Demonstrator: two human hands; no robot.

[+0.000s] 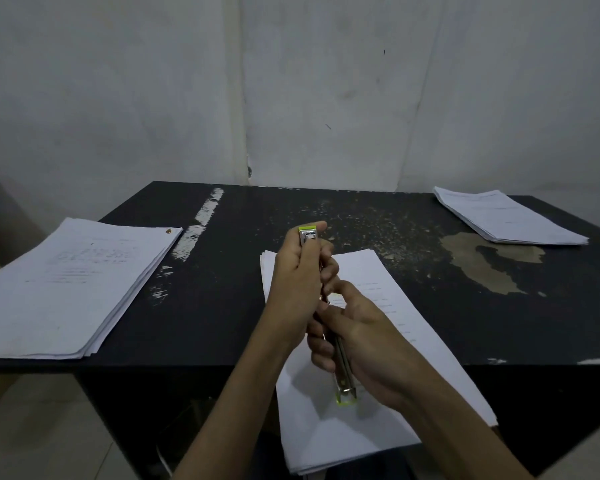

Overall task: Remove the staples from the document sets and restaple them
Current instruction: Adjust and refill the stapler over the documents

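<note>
— What do the hands hold?

— A stapler, slim metal with lime-green plastic ends, swung open lengthwise above the middle paper stack. The left hand wraps tightly round its far half; the right hand curls closed round the near half.

— And the surface?

— A black table, scuffed and chipped (pale patches show through). The middle stack overhangs the near edge. Another white stack lies at the left, a third at the far right.

Shiny metal stapler with glossy yellow-green plastic ends; matt white paper stacks; worn, scratched, matt black surface.
</note>
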